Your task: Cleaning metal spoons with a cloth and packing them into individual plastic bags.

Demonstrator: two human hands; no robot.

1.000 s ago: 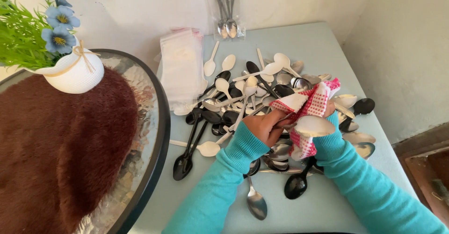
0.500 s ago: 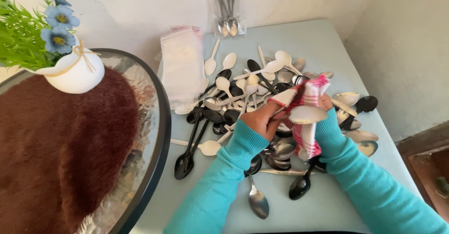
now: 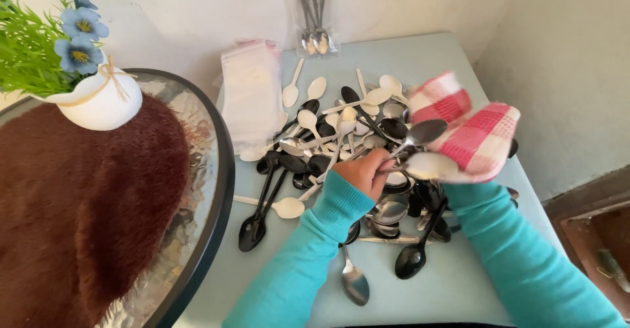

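The left hand [image 3: 369, 170] is gripping the handle of a shiny metal spoon [image 3: 420, 133] above the heap of mixed spoons [image 3: 341, 144] on the pale blue desk [image 3: 459, 282]. The right hand, hidden inside the red-and-white checked cloth [image 3: 469, 134], is rubbing a spoon; its grip cannot be told. A firm hold near the handle end is probably helping, so the cloth is reaching the whole bowl.

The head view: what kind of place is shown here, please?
Probably a room in a home, not a workshop: a small pale blue table against a plain wall, a glass-topped round table with a brown furry cover, and a white pot of artificial flowers.
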